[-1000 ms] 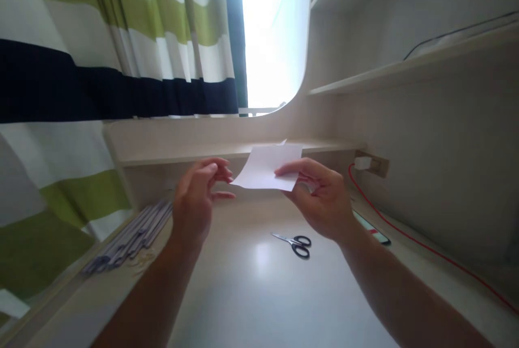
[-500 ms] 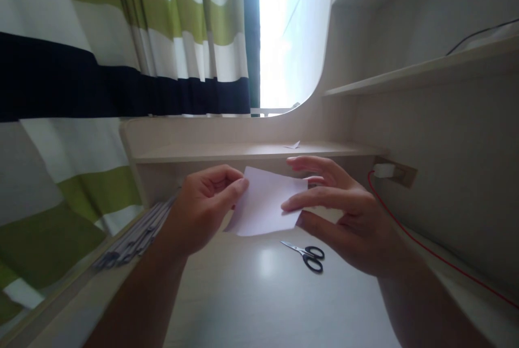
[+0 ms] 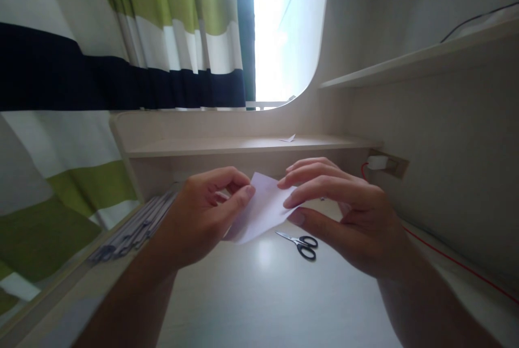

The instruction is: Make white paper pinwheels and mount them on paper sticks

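A small pale sheet of paper (image 3: pixel 261 210) is held up above the desk between my two hands. My left hand (image 3: pixel 211 210) pinches its left edge between thumb and index finger. At the right edge, my right hand (image 3: pixel 344 207) has its thumb below and its fingertips on the upper face, closed on the corner. The sheet is slightly bent and tilted. Below it on the desk lie scissors (image 3: pixel 302 243) with black handles, their blades pointing left.
Several stacked papers or folders (image 3: pixel 133 226) lie at the left of the desk (image 3: pixel 259 305). A small folded paper scrap (image 3: pixel 288 138) sits on the back ledge. At the right, a white plug (image 3: pixel 377 162) with a red cable is in a wall socket. A striped curtain (image 3: pixel 182 40) hangs at left.
My right fingers have come closer together on the paper's right edge, and the sheet has turned and bent a little. The view has shifted slightly.
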Demonstrator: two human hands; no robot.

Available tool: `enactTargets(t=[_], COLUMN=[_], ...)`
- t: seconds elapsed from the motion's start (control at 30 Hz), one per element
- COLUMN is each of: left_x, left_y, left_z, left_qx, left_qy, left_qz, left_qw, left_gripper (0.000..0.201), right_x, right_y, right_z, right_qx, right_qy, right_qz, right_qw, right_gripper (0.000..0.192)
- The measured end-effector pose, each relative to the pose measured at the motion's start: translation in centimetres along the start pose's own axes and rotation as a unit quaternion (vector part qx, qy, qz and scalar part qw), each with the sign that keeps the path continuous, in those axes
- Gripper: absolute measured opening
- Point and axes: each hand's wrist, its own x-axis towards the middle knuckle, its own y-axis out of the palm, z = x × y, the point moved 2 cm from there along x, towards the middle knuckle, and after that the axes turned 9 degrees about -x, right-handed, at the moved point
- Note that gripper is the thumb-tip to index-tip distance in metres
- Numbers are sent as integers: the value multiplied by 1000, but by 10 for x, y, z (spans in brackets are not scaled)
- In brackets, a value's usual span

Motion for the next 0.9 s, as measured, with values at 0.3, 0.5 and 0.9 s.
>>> enactTargets(t=[0.3, 0.5, 0.9], left_x=[-1, -5, -10], left_y=[1, 5, 13], left_z=[-4, -10, -14], left_qx=[44, 6, -55], left_qy=[20, -3, 22], left_qz=[-2, 47, 115], left_qw=[999, 999, 992], left_gripper=[18, 16, 14], right_x=[-2, -1, -3], right_y=[-1, -2, -4], right_z=[4, -1, -1], right_qx=[9, -8, -28], right_qy=[1, 29, 113], right_qz=[39, 1, 27], right_qw=[999, 1000, 993], right_gripper=[13, 6, 4])
